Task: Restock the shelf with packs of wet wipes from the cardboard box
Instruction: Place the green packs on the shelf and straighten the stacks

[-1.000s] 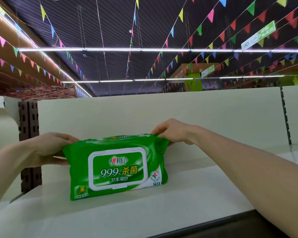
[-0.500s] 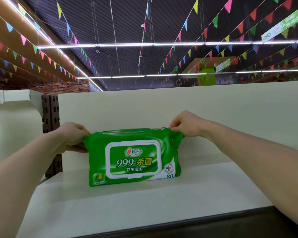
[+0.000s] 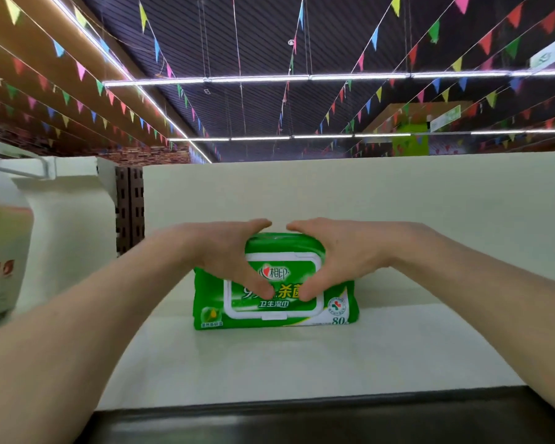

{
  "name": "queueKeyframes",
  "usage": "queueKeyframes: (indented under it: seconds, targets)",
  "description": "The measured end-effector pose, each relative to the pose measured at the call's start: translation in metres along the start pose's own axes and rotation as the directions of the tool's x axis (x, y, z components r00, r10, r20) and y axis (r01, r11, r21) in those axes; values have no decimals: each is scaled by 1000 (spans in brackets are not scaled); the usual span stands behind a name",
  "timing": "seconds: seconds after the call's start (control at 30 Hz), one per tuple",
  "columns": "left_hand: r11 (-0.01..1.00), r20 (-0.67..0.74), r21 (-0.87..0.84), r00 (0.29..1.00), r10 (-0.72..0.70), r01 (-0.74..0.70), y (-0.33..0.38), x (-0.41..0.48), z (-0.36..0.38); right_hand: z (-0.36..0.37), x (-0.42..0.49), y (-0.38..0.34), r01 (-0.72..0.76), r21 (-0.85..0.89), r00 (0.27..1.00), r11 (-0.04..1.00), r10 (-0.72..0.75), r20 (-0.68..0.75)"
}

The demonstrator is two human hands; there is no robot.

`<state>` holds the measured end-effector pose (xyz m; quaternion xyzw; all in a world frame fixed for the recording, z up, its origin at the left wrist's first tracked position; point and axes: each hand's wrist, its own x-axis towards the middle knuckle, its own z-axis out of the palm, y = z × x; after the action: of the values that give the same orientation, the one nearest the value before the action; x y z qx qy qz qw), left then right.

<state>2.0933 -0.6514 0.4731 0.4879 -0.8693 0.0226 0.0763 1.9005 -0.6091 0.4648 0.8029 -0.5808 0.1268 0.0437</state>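
A green pack of wet wipes (image 3: pixel 274 310) with a white-rimmed lid stands upright on its long edge on the white top shelf (image 3: pixel 302 357), label facing me. My left hand (image 3: pixel 221 254) grips its upper left part, fingers over the top and thumb pressed on the front label. My right hand (image 3: pixel 337 254) mirrors it on the upper right, thumb on the label. The pack's back side is hidden. The cardboard box is out of view.
The shelf's pale back panel (image 3: pixel 398 213) rises right behind the pack. A dark slotted upright (image 3: pixel 129 209) stands at the left, with a blurred white package (image 3: pixel 4 261) beyond it. The shelf's dark front edge (image 3: pixel 302 418) runs along the bottom.
Both hands have shifted from the pack's ends to its top middle, thumbs now on the front. The pack stands farther back on the shelf, near the back panel.
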Motion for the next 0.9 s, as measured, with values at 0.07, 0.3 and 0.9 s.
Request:
queueKeyframes:
  seconds: [0.07, 0.3, 0.9]
  targets:
    - [1000, -4, 24, 1000, 8, -8, -4, 0, 1, 6, 5, -1, 14, -71, 999, 997, -16, -34]
    - [999, 6, -32, 1000, 30, -29, -10, 8, 1, 9, 10, -5, -9, -85, 999, 996, 5, -53]
    - [806, 99, -561, 982, -163, 191, -50, -7, -1, 13, -5, 37, -228, 509, 971, 830, 233, 55]
